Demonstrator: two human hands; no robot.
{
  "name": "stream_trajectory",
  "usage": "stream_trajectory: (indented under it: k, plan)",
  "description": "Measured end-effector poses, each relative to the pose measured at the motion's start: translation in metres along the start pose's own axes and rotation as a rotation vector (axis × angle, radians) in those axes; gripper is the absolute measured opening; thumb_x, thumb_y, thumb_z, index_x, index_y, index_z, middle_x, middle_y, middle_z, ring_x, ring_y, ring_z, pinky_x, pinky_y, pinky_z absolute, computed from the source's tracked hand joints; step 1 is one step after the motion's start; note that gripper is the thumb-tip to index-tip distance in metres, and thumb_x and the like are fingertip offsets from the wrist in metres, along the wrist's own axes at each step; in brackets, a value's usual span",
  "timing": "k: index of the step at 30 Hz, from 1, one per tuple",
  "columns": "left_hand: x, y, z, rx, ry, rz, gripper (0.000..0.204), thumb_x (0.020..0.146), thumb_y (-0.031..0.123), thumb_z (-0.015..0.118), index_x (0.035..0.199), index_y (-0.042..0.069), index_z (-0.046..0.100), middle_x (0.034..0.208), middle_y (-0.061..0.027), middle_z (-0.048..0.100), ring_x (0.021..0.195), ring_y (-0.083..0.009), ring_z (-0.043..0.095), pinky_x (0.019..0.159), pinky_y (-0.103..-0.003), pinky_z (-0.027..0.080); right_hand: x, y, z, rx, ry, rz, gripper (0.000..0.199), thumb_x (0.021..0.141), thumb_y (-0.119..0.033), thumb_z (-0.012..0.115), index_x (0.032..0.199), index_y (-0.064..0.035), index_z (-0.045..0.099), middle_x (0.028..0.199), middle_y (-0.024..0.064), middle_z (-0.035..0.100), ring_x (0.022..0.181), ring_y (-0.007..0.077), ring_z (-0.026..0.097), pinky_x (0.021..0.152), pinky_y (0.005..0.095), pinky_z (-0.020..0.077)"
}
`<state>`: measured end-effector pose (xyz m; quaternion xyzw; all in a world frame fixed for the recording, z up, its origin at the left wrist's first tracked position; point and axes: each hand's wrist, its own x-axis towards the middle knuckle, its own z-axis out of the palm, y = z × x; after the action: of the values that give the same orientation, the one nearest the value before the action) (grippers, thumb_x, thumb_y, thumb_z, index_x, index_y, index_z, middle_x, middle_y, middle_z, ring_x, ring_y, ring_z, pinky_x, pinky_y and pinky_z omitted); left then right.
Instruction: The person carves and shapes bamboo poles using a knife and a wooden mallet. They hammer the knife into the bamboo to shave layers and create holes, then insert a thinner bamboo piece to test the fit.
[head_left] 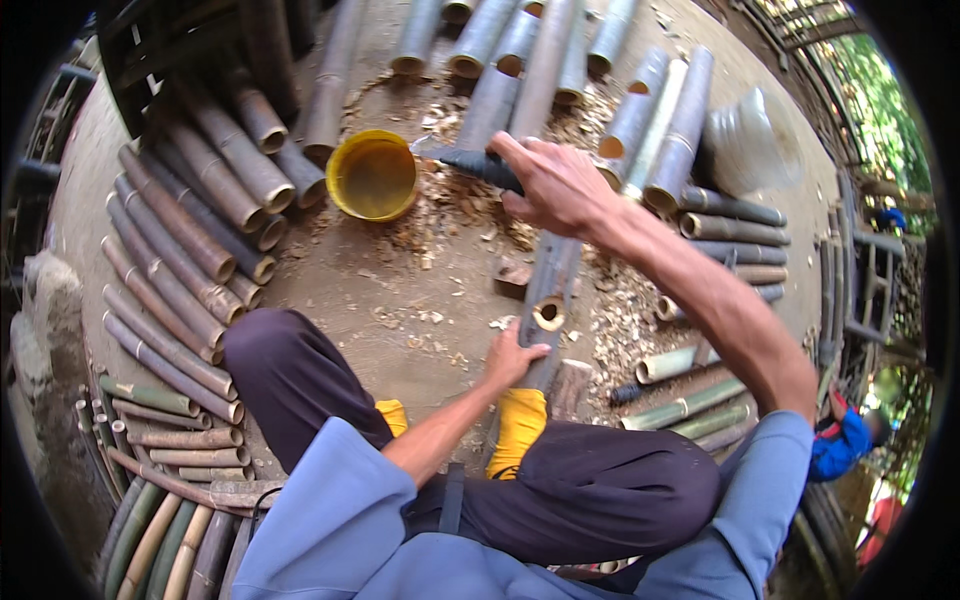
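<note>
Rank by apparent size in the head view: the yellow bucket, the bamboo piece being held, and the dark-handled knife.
1. Bamboo piece, longest.
2. Yellow bucket.
3. Knife, partly hidden by the right hand, so unsure.
The left hand steadies the bamboo.

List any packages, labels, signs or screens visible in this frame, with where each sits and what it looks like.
No labels, signs or screens show.
Nearest to a package: a crumpled grey sack, upper right on the dirt floor beside the bamboo poles.
Open container: a round yellow bucket, upper centre among wood chips, left of the right hand gripping a dark-handled blade.
</note>
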<state>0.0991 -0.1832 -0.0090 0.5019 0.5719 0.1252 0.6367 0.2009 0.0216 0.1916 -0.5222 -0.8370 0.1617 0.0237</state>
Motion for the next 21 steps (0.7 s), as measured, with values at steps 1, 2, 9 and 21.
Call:
stream_trajectory:
  k: [1, 2, 9, 21]
  plan:
    - [-0.002, 0.002, -0.003, 0.016, 0.037, 0.019, 0.071, 0.067, 0.033, 0.079, 0.122, 0.0, 0.05, 0.107, -0.0219, 0.063, 0.1, -0.0345, 0.061, 0.085, -0.041, 0.048, 0.027, -0.008, 0.001, -0.016, -0.046, -0.043, 0.032, 0.077, -0.016, 0.06, 0.102, -0.0036, 0.045, 0.077, 0.0181, 0.059, 0.068, 0.0361, 0.062, 0.056, 0.0468, 0.0489]
    - [-0.005, 0.004, -0.003, 0.023, 0.063, 0.041, 0.064, 0.067, 0.032, 0.079, 0.118, 0.003, 0.053, 0.103, -0.0202, 0.064, 0.097, -0.036, 0.061, 0.083, -0.043, 0.048, 0.051, -0.017, 0.0, -0.041, -0.1, -0.078, 0.03, 0.077, -0.015, 0.059, 0.101, -0.0035, 0.045, 0.074, 0.0176, 0.06, 0.066, 0.0359, 0.062, 0.055, 0.0468, 0.0487]
    - [-0.004, -0.002, 0.003, 0.076, 0.039, -0.022, 0.081, 0.065, 0.04, 0.08, 0.126, 0.0, 0.047, 0.115, -0.0226, 0.059, 0.106, -0.0378, 0.057, 0.09, -0.044, 0.045, 0.13, -0.044, 0.097, -0.343, -0.222, -0.188, 0.018, 0.087, -0.02, 0.052, 0.095, -0.0124, 0.066, 0.083, 0.0081, 0.068, 0.079, 0.0249, 0.068, 0.062, 0.0382, 0.0548]
    - [0.009, -0.005, 0.004, 0.091, 0.03, 0.007, 0.075, 0.062, 0.041, 0.08, 0.118, -0.002, 0.053, 0.103, -0.0236, 0.064, 0.096, -0.037, 0.062, 0.083, -0.043, 0.049, -0.09, -0.011, -0.044, 0.869, -0.056, 0.553, 0.036, 0.083, -0.025, 0.054, 0.107, 0.0021, 0.051, 0.082, 0.0117, 0.061, 0.064, 0.0162, 0.06, 0.057, 0.0292, 0.0499]
